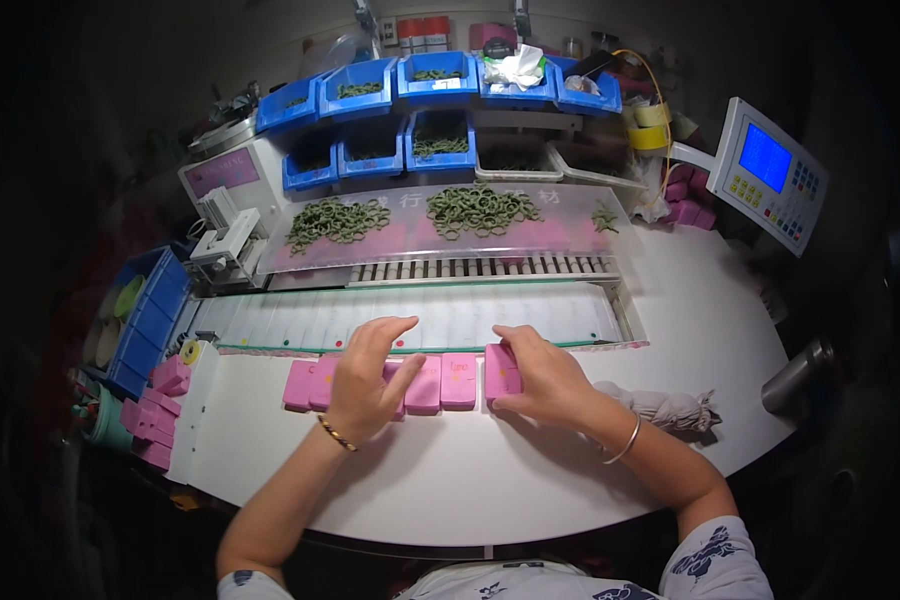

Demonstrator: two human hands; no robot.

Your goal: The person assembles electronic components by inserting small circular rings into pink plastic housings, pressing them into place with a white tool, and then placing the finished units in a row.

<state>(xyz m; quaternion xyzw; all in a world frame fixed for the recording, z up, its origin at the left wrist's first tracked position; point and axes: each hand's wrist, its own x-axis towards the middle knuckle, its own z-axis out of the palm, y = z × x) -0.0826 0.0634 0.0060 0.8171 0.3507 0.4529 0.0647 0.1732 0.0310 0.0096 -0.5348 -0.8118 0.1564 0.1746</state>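
Observation:
Several pink blocks [425, 388] stand side by side in a row on the white table, some with faint markings on top. My left hand [365, 385] is over the left part of this row, its thumb and fingers spread apart, hiding some of the blocks. At the right end, a little apart from the others, one pink block [502, 372] sits between the thumb and fingers of my right hand [550, 380]. Just behind the row runs a long glass-covered tray [450, 315] with small coloured dots along its near edge.
Green rings [480, 208] lie in piles on a clear sheet above a roller strip [485, 270]. Blue bins [440, 142] line the back. A bundled grey cloth [660, 408] and a metal cylinder [798, 375] are at right, below a control panel [770, 175]. More pink blocks [153, 418] pile up left.

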